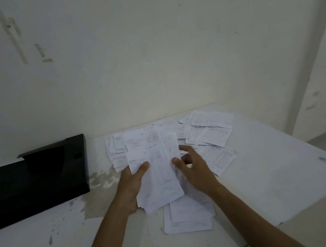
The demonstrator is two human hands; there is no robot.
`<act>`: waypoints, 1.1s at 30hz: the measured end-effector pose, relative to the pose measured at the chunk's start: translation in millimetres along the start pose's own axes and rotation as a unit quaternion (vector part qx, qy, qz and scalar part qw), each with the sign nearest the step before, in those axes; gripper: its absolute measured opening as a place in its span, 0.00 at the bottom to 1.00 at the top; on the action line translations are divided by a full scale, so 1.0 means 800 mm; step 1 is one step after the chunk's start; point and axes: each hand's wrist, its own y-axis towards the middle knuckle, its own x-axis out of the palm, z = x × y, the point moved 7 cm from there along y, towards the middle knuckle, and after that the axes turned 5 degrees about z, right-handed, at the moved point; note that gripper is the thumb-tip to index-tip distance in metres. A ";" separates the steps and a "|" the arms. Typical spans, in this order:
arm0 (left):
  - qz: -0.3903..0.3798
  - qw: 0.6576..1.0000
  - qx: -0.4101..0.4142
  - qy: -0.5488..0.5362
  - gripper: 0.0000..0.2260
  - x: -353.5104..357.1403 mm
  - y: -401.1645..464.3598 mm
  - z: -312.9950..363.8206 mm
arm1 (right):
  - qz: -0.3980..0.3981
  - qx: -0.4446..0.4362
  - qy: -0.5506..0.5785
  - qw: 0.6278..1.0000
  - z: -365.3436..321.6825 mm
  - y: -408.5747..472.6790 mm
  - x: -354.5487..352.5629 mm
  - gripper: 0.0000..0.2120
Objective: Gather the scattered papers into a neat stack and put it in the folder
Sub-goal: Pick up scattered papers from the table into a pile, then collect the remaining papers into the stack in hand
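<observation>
My left hand (133, 180) grips a loose bundle of printed white papers (156, 166) from below, thumb on top, lifted and tilted over the table. My right hand (193, 165) hovers just right of the bundle, fingers relaxed and spread, holding nothing. More papers lie scattered on the white table (269, 160): a spread at the back right (211, 128), some at the back left behind the bundle (115, 151), and a few sheets near me (188, 216) under the bundle. The black folder (33, 180) lies open at the left of the table.
A white wall runs behind the table. The table's right edge (320, 190) slants toward me, with floor beyond it. The tabletop is stained and scuffed near the folder and at the front left.
</observation>
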 end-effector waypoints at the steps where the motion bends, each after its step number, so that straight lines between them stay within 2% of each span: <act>1: 0.019 0.999 0.021 0.019 0.15 -0.004 0.007 0.004 | 0.040 -0.001 -0.043 0.998 0.006 0.006 -0.019 0.20; 3: 0.049 0.996 0.051 0.049 0.16 -0.012 0.019 0.011 | 0.106 0.015 -0.165 0.981 0.028 0.025 -0.063 0.23; 4: 0.061 0.995 0.059 0.060 0.17 -0.015 0.025 0.012 | 0.114 0.037 -0.228 0.966 0.042 0.036 -0.081 0.25; 6: 0.084 0.990 0.074 0.081 0.17 -0.018 0.033 0.013 | 0.088 0.075 -0.309 0.944 0.068 0.059 -0.104 0.29; 9: 0.103 0.981 0.106 0.124 0.17 -0.014 0.039 0.016 | 0.020 0.089 -0.371 0.924 0.099 0.088 -0.112 0.32; 12: 0.104 0.975 0.129 0.145 0.17 -0.013 0.041 0.014 | -0.042 0.054 -0.430 0.900 0.107 0.097 -0.097 0.30; 14: 0.100 0.973 0.140 0.152 0.18 -0.015 0.041 0.012 | -0.060 -0.002 -0.428 0.902 0.103 0.093 -0.084 0.25; 16: 0.102 0.973 0.141 0.153 0.18 -0.018 0.043 0.010 | -0.052 -0.030 -0.386 0.921 0.097 0.091 -0.080 0.23; 19: 0.107 0.973 0.138 0.152 0.18 -0.019 0.044 0.009 | 0.037 -0.007 -0.328 0.944 0.099 0.109 -0.096 0.23; 22: 0.117 0.972 0.137 0.152 0.18 -0.019 0.044 0.008 | 0.118 0.105 -0.384 0.910 0.109 0.132 -0.115 0.33; 25: 0.124 0.971 0.135 0.153 0.17 -0.020 0.046 0.007 | 0.118 0.195 -0.466 0.855 0.114 0.153 -0.114 0.45; 27: 0.127 0.971 0.132 0.154 0.17 -0.021 0.047 0.006 | 0.113 0.224 -0.459 0.852 0.115 0.167 -0.107 0.49; 29: 0.130 0.971 0.126 0.155 0.18 -0.022 0.049 0.003 | 0.101 0.239 -0.437 0.861 0.117 0.178 -0.099 0.47; 33: 0.132 0.971 0.122 0.157 0.18 -0.024 0.052 0.002 | 0.083 0.237 -0.396 0.883 0.115 0.185 -0.093 0.33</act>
